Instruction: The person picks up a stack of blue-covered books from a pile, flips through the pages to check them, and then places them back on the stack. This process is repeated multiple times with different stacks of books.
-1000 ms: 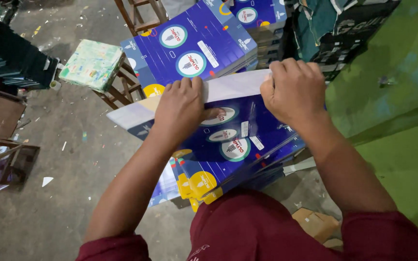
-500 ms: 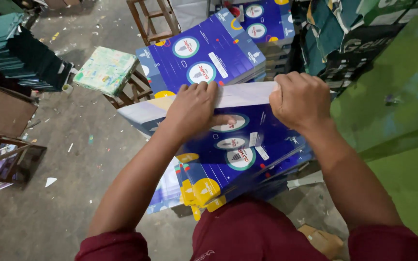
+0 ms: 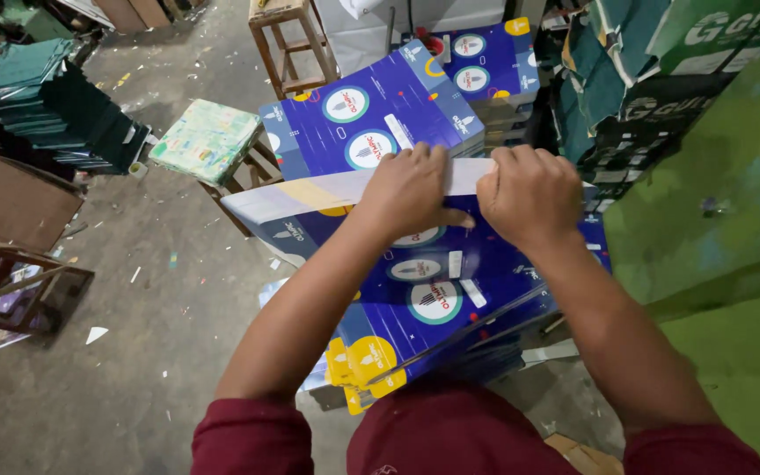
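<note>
My left hand (image 3: pixel 411 189) and my right hand (image 3: pixel 529 193) sit close together at the far edge of a flat blue printed carton sheet (image 3: pixel 424 281), both gripping its folded-up pale flap (image 3: pixel 310 195). The sheet lies on top of a stack of like blue sheets (image 3: pixel 371 352) in front of my knees. The fingertips curl over the flap's edge and hide part of it. A second stack of the same blue sheets (image 3: pixel 371 123) stands just behind.
A wooden stool with a light green printed bundle (image 3: pixel 208 141) stands to the left. Dark green stacked sheets (image 3: pixel 54 105) lie far left, a wooden stool (image 3: pixel 288 40) behind. Green cartons (image 3: pixel 705 176) rise on the right. Paper scraps dot the concrete floor (image 3: pixel 134 352).
My two hands have slid toward each other along the pale flap, and now almost touch. The view has shifted slightly.
</note>
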